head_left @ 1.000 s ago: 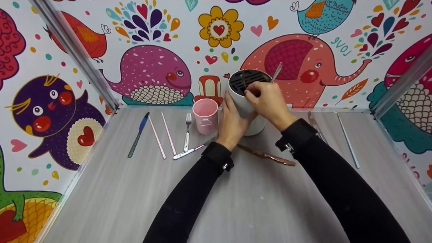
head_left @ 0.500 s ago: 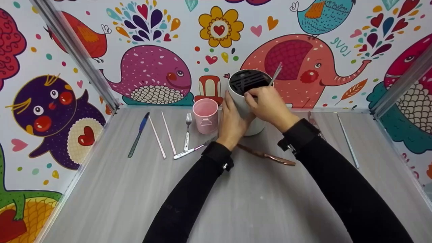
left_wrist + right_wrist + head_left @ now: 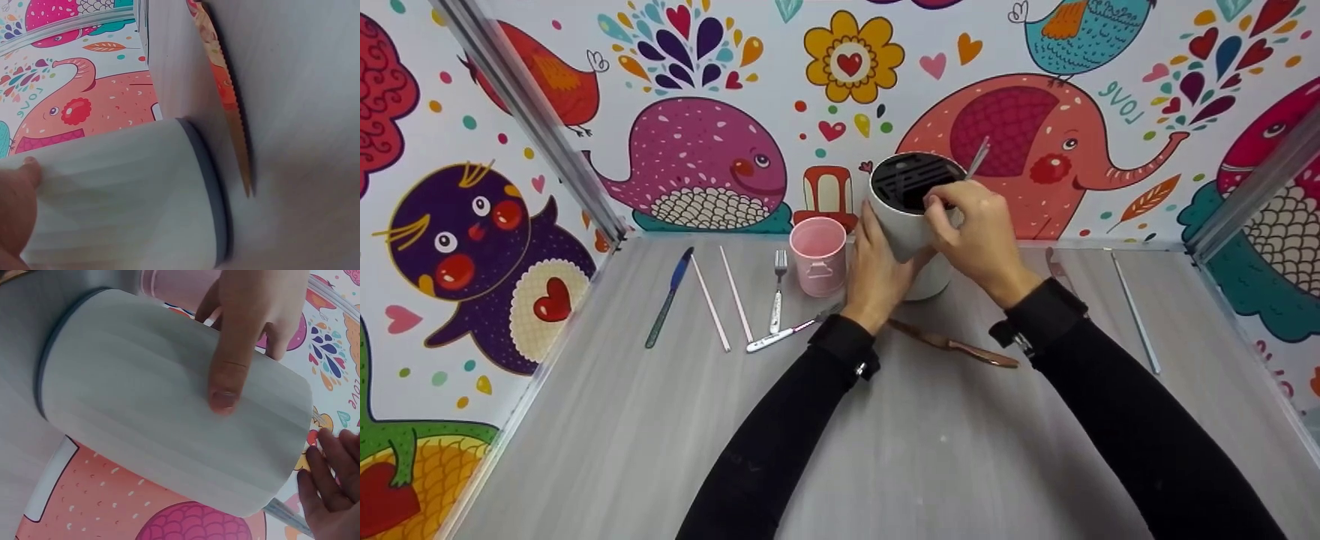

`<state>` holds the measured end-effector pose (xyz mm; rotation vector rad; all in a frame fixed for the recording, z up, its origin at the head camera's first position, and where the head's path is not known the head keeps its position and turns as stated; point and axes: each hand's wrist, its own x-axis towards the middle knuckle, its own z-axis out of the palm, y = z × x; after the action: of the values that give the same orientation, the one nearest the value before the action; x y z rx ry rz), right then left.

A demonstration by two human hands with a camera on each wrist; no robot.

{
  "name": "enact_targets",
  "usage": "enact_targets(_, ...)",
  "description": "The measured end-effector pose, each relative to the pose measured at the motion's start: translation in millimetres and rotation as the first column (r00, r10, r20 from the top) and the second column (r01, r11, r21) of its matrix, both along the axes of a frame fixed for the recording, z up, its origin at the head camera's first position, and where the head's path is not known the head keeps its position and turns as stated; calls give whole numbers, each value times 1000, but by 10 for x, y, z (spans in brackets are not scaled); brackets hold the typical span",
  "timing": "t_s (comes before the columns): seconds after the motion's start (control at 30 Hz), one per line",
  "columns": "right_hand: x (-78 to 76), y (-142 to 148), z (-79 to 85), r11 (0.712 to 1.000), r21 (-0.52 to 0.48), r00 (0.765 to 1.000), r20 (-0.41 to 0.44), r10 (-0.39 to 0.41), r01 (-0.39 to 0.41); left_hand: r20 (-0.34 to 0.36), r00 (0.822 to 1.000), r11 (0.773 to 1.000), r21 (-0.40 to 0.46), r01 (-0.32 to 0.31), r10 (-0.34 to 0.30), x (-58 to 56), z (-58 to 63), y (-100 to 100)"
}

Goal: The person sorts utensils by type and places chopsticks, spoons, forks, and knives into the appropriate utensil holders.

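A tall white utensil holder point(image 3: 904, 229) with a black slotted inside stands near the back wall. My left hand point(image 3: 877, 277) grips its side, and the right wrist view shows the left thumb point(image 3: 226, 391) lying across its wall. My right hand point(image 3: 979, 232) is at the rim, right of the opening, its fingertips bent over the edge in the head view. In the right wrist view, the fingers point(image 3: 329, 478) are loosely spread beside the rim, holding nothing visible. A thin pale stick point(image 3: 979, 157) sticks out of the holder; its lower part is hidden.
A pink cup point(image 3: 817, 262) stands left of the holder. Left of it lie a fork point(image 3: 777, 300), a white-handled utensil point(image 3: 780, 339), two pale pink sticks point(image 3: 710, 304) and a blue-green knife point(image 3: 667, 304). A copper knife point(image 3: 960, 351) and a light blue stick point(image 3: 1136, 315) lie rightward.
My right hand, earlier pinching something thin and dark over the slots, has moved slightly right to the rim, and that thing no longer shows. The left hand keeps its hold on the holder.
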<state>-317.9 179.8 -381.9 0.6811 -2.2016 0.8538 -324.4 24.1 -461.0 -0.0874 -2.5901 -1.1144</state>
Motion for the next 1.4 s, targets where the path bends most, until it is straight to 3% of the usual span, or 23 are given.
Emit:
enact_targets(0.1,51,46,-49,1000,0,999,-39,20,-20,-14,1000,1000,9,-5,5,11,2,-8)
enact_targets(0.2,91,121,-109,999,7,999,-17,42,-41,-14,1000,1000,28,0,0,25,6,-14)
enact_targets(0.43,93,446,-250,1000,-2,994,108,-14,14,27,999,996,91,15,-17,31,2,-11)
enact_targets(0.57,53,695,-339,996,11,969,230,-92,92,36,999,995,100,11,-15,29,2,-5)
enact_targets(0.73,1,1006,-416,983,36,907,382,-178,177,55,998,996,94,6,-11,26,7,-5)
enact_targets(0.97,-73,1458,-510,941,96,811,485,-328,323,60,998,994,107,16,-22,18,0,-2)
enact_targets(1.1,-78,1694,-538,926,169,740,560,-372,338,72,997,994,112,20,-28,27,11,-8)
enact_targets(1.2,-77,1874,-592,916,218,713,577,-399,336,83,996,993,120,22,-32,30,15,-11)
enact_targets(1.3,-66,2063,-674,908,253,670,613,-418,335,89,996,992,121,20,-31,29,16,-10)
enact_targets(1.4,-45,2255,-760,894,303,604,660,-446,330,83,996,992,123,20,-30,32,14,-5)
